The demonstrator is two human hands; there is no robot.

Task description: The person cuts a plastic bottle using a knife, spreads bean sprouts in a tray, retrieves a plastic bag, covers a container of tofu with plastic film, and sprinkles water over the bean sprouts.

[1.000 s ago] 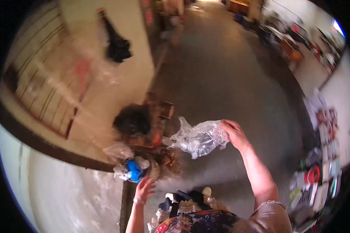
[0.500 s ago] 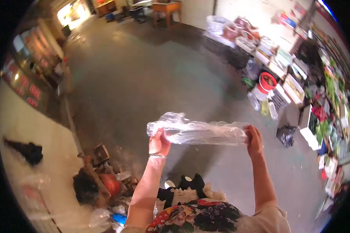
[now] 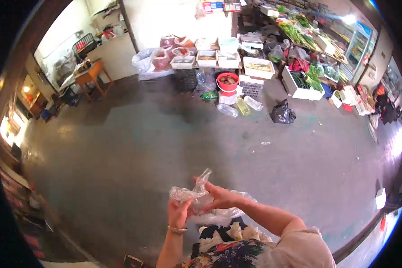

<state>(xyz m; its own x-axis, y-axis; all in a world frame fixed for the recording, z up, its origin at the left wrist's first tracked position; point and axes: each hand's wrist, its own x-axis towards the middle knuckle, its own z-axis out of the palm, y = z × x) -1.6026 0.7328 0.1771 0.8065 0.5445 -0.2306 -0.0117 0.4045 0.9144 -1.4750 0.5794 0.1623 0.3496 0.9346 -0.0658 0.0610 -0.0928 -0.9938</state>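
Note:
My left hand (image 3: pixel 178 215), with a bracelet at the wrist, is closed on the gathered end of a clear plastic bag (image 3: pixel 223 215) in front of my body. Beside it on the right, my right hand (image 3: pixel 219 197) touches the same bag, its fingers spread around a crumpled part with a tip sticking up. The rest of the plastic hangs below and behind my right forearm. Some of my right fingers are hidden by the film.
Ahead stand a red bucket (image 3: pixel 228 84), white trays (image 3: pixel 259 68) and plastic bottles (image 3: pixel 228 110). A black bag (image 3: pixel 282 111) lies on the floor. Vegetables fill a white box (image 3: pixel 303 85) at the right; a wooden table (image 3: pixel 94 76) stands at the left.
The view has turned right towards the goods. My hands, earlier apart with the bag stretched between them, have come together, and the bag is now bunched and hanging.

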